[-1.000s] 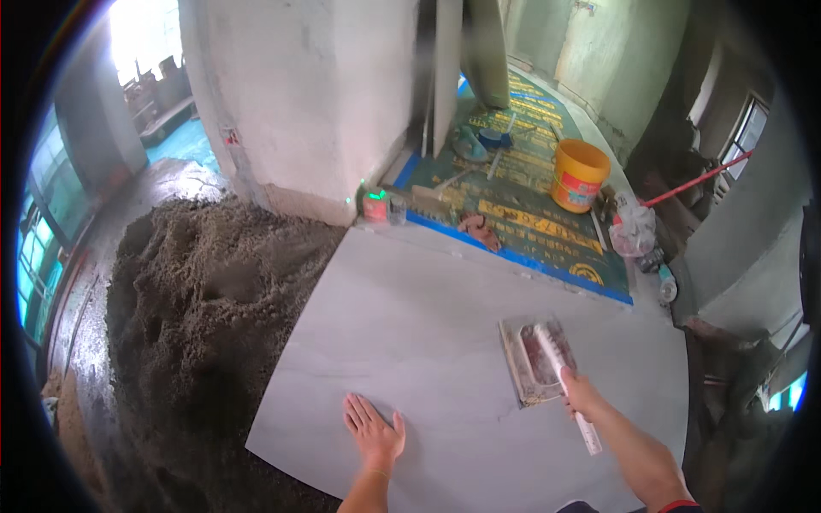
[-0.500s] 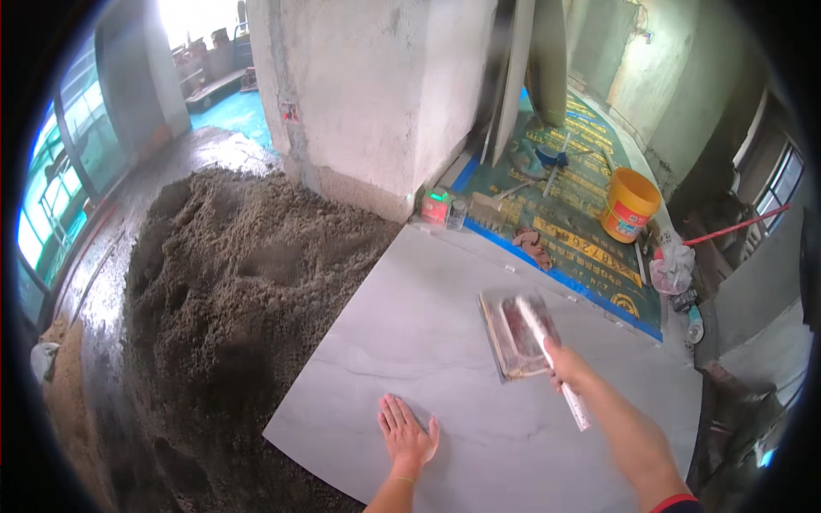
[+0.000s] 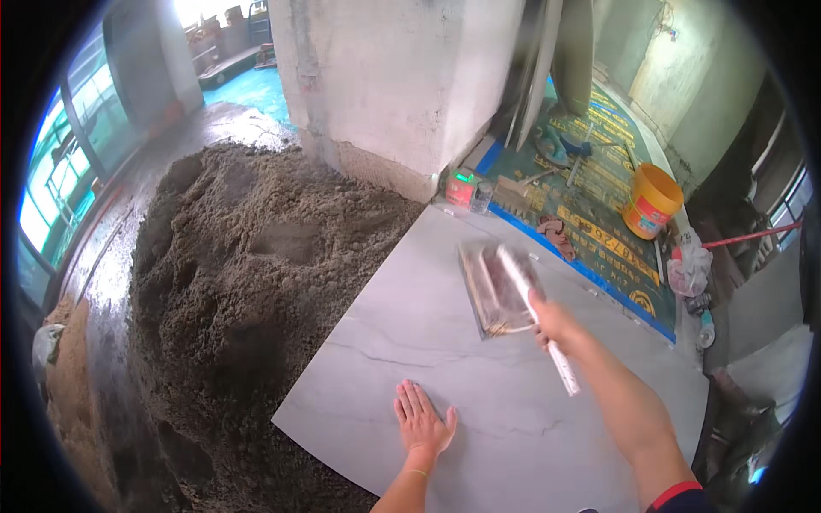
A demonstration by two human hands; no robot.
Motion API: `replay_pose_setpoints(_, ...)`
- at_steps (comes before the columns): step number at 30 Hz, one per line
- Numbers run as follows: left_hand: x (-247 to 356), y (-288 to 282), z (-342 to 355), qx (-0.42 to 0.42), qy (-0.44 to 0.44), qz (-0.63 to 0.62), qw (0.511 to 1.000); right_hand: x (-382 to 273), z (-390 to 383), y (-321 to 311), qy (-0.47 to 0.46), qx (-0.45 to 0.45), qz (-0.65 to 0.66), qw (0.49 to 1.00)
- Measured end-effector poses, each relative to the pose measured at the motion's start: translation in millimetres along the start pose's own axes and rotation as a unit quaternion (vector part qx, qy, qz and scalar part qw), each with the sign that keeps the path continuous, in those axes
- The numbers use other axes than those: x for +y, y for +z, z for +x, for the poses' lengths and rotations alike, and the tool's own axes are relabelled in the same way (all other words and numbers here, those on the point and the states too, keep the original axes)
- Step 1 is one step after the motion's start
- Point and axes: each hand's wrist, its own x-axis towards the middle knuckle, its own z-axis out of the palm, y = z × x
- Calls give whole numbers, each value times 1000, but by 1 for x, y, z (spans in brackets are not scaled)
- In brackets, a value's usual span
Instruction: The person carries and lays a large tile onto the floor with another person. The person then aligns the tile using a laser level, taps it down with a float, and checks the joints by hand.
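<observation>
A large light-grey tile (image 3: 385,342) with thin dark veins covers the floor in front of me. My left hand (image 3: 425,422) lies flat on its near part, fingers stretched out and holding nothing. The fingers of my right hand (image 3: 554,323) wrap round the long white handle of a flat rectangular tamper (image 3: 489,295). The tamper's brownish, slightly blurred head is over the far middle of the tile; whether it touches the surface I cannot tell. Small pale spacers (image 3: 534,256) sit along the tile's far right edge.
Heaped grey-brown mortar (image 3: 248,256) borders the tile's left side. A bare wall corner (image 3: 385,94) rises beyond. Past blue tape, printed green sheeting (image 3: 590,218) carries an orange bucket (image 3: 652,201), a rag (image 3: 558,237) and tools. A red-and-green box (image 3: 462,190) stands by the corner.
My right hand has moved the tamper farther away and to the left over the tile. My left hand stays flat in about the same place. The whole view has shifted slightly.
</observation>
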Motion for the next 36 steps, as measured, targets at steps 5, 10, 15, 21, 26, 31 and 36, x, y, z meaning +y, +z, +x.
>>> replay_pose_setpoints(5,-2,3,2,-25,-13,-22,999,0,-55,-12,-239,152,-41,958)
replay_pose_setpoints(10,-2,4,4,-20,-10,-15,1000,40,-3,71,1,-1,-149,989)
replay_pose_setpoints(15,-1,3,5,-27,-15,-23,999,-22,-2,9,6,-18,-22,1000)
replay_pose_setpoints(21,-2,3,4,-25,-14,-26,999,20,-79,14,-241,211,-39,947)
replay_pose_setpoints(26,-2,2,5,-2,-6,-13,1000,55,-16,94,-9,70,-224,972)
replay_pose_setpoints(31,-3,5,7,19,18,-21,999,63,-9,88,11,24,-225,974)
replay_pose_setpoints(36,-59,-12,0,56,166,-28,984,171,-60,18,12,37,-255,966)
